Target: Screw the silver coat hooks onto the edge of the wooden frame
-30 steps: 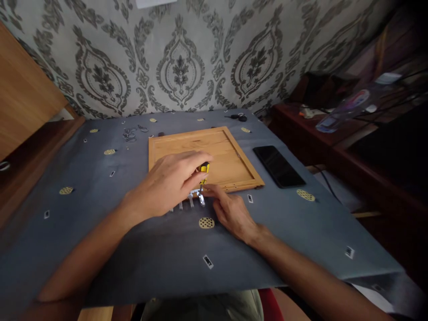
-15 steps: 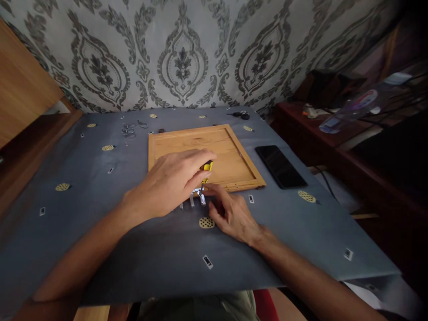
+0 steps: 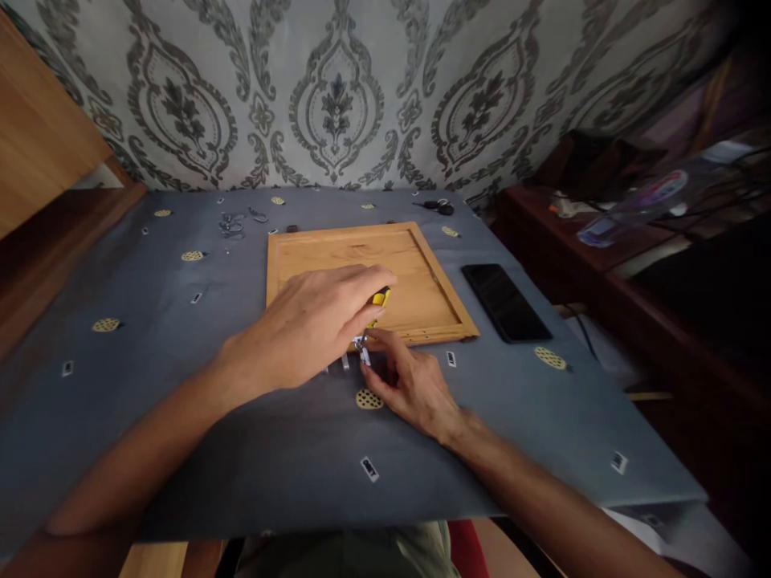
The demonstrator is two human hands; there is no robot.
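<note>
My left hand (image 3: 307, 321) is closed around a yellow and black screwdriver (image 3: 381, 297), whose lower end points down at the front edge of a framed wooden panel (image 3: 361, 257). Small shiny metal pieces (image 3: 365, 353) stick out at that edge, partly hidden by my left hand. My right hand (image 3: 415, 385) is to the right of them, its thumb and forefinger curled and pinching at the rightmost metal piece. The panel lies flat on the blue patterned tablecloth (image 3: 271, 466).
A black phone (image 3: 506, 302) lies right of the panel. Scissors (image 3: 438, 206) and thin wire-like loops (image 3: 232, 225) are at the back. A plastic bottle (image 3: 644, 201) stands out at the right, beside a dark red shelf (image 3: 542, 217). Wooden furniture (image 3: 48, 120) borders the left.
The thumb of my right hand has moved left and closed in on the metal piece. My left hand still has the screwdriver, its handle slightly more to the right. The view has shifted a little.
</note>
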